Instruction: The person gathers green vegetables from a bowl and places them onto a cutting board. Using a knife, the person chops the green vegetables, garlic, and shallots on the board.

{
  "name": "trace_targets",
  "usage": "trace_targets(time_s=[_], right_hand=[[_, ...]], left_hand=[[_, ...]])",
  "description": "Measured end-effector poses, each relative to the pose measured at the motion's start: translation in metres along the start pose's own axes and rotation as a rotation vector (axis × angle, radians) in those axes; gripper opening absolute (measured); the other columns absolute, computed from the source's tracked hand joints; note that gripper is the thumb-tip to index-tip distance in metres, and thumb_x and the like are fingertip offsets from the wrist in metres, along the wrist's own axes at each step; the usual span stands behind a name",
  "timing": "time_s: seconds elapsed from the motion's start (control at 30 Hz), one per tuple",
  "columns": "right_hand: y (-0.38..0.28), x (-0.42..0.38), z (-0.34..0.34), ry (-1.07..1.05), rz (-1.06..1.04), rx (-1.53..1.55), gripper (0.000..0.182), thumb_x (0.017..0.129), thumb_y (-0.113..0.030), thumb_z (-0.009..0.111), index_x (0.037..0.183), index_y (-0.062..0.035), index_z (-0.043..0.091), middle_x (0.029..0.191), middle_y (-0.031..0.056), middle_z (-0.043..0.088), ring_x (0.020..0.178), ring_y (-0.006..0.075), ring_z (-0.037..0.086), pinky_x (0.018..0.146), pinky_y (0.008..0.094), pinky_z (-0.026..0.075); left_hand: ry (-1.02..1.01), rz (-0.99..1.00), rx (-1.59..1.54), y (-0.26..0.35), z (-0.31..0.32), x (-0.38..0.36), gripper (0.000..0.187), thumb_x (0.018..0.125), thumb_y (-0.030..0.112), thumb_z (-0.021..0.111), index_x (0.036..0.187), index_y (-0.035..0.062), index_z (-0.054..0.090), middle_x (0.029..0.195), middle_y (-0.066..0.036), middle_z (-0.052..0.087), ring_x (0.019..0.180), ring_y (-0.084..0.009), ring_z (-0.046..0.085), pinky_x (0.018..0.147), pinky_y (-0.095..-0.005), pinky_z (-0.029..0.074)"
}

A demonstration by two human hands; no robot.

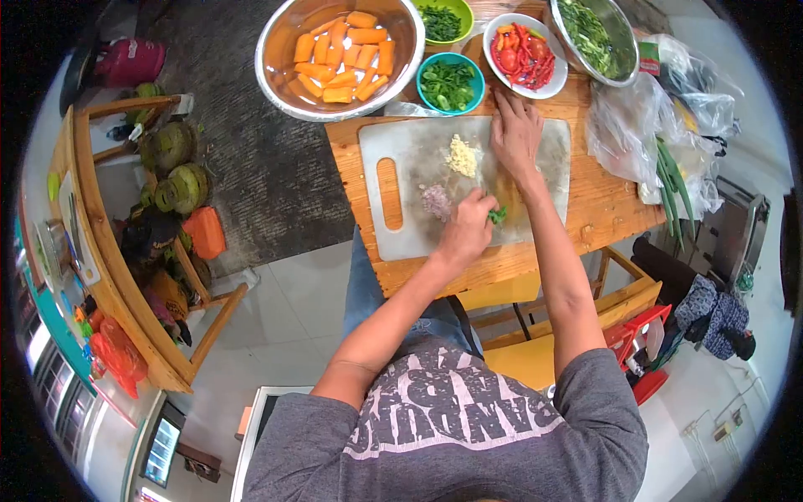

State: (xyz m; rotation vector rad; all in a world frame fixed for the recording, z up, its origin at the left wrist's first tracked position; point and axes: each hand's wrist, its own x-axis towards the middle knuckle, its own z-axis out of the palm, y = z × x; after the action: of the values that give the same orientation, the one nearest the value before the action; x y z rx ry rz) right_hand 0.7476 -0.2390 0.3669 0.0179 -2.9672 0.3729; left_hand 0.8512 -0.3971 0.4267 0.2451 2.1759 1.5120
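Fingers of the left hand (pixel 465 234) pinch a small green leafy piece (pixel 498 216) that pokes out on its right side, resting on the pale, scuffed cutting board (pixel 401 159). The right hand (pixel 516 134) lies just beyond and slightly right of the left, palm down with fingers together on the board; whether it grips a blade I cannot tell, since nothing of a knife shows clearly. The green piece sits between the 2 hands, touching the left and near the heel of the right, so the left is plainly nearer; it is too small to read a long axis. Just left of the right hand lies a crumbly heap of minced garlic (pixel 461 156), and just beyond the left hand's knuckles a small mound of chopped shallot (pixel 436 201), purplish and moist. Past the right fingertips stand a teal bowl of chopped greens (pixel 449 84) and a white bowl of red chillies (pixel 524 55); further left, a shiny steel bowl of carrot sticks (pixel 341 52). The board's slot handle points left, on a grained wooden table (pixel 602 201).
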Motion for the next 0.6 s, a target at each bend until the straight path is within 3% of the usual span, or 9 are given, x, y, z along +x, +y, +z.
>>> trace_targets(time_s=[0.13, 0.17, 0.3, 0.37, 0.47, 0.6], right_hand=[[0.003, -0.013, -0.011, 0.036, 0.129, 0.117, 0.033, 0.078, -0.025, 0.071, 0.11, -0.0145, 0.071, 0.099, 0.0068, 0.064, 0.096, 0.0283, 0.055, 0.081, 0.0412, 0.038], [0.004, -0.012, -0.003, 0.117, 0.127, 0.156, 0.029, 0.074, -0.03, 0.076, 0.098, -0.0139, 0.072, 0.093, 0.0056, 0.065, 0.093, 0.0277, 0.055, 0.079, 0.0422, 0.038], [-0.005, -0.006, 0.012, 0.16, 0.202, 0.206, 0.037, 0.067, -0.037, 0.08, 0.094, -0.0132, 0.072, 0.091, 0.0049, 0.066, 0.092, 0.0268, 0.055, 0.08, 0.0441, 0.035], [-0.013, 0.0, 0.015, 0.132, 0.307, 0.21, 0.041, 0.063, -0.04, 0.082, 0.093, -0.0128, 0.072, 0.09, 0.0052, 0.066, 0.094, 0.0264, 0.055, 0.081, 0.0448, 0.034], [-0.016, 0.003, 0.015, 0.169, 0.274, 0.254, 0.043, 0.059, -0.039, 0.083, 0.09, -0.0121, 0.072, 0.089, 0.0056, 0.067, 0.095, 0.0262, 0.055, 0.083, 0.0439, 0.033], [-0.017, 0.004, 0.021, 0.139, 0.267, 0.258, 0.035, 0.061, -0.034, 0.081, 0.09, -0.0154, 0.074, 0.087, 0.0052, 0.066, 0.093, 0.025, 0.054, 0.082, 0.0429, 0.032]], left_hand=[[-0.04, 0.105, 0.093, -0.011, 0.032, -0.003, 0.028, 0.07, -0.01, 0.059, 0.097, -0.0005, 0.064, 0.101, -0.021, 0.057, 0.089, -0.0437, 0.06, 0.078, -0.0491, 0.05], [-0.063, 0.105, 0.115, -0.012, 0.035, -0.001, 0.029, 0.07, -0.011, 0.059, 0.097, -0.0005, 0.063, 0.102, -0.021, 0.057, 0.091, -0.0441, 0.06, 0.079, -0.0497, 0.05], [-0.112, 0.09, 0.23, -0.002, 0.043, 0.005, 0.018, 0.07, -0.014, 0.053, 0.085, -0.0063, 0.06, 0.095, -0.024, 0.055, 0.093, -0.0436, 0.059, 0.079, -0.049, 0.051], [-0.111, 0.109, 0.232, -0.01, 0.047, 0.008, 0.022, 0.07, -0.013, 0.055, 0.09, -0.0053, 0.061, 0.101, -0.024, 0.056, 0.094, -0.0434, 0.059, 0.08, -0.0489, 0.051], [-0.112, 0.099, 0.281, -0.01, 0.048, 0.012, 0.03, 0.07, -0.012, 0.057, 0.098, -0.0032, 0.063, 0.111, -0.024, 0.055, 0.097, -0.0426, 0.059, 0.082, -0.0489, 0.052], [-0.116, 0.121, 0.403, 0.003, 0.042, 0.011, 0.039, 0.07, -0.009, 0.06, 0.108, 0.0004, 0.063, 0.122, -0.022, 0.053, 0.104, -0.0406, 0.057, 0.085, -0.0491, 0.051]])
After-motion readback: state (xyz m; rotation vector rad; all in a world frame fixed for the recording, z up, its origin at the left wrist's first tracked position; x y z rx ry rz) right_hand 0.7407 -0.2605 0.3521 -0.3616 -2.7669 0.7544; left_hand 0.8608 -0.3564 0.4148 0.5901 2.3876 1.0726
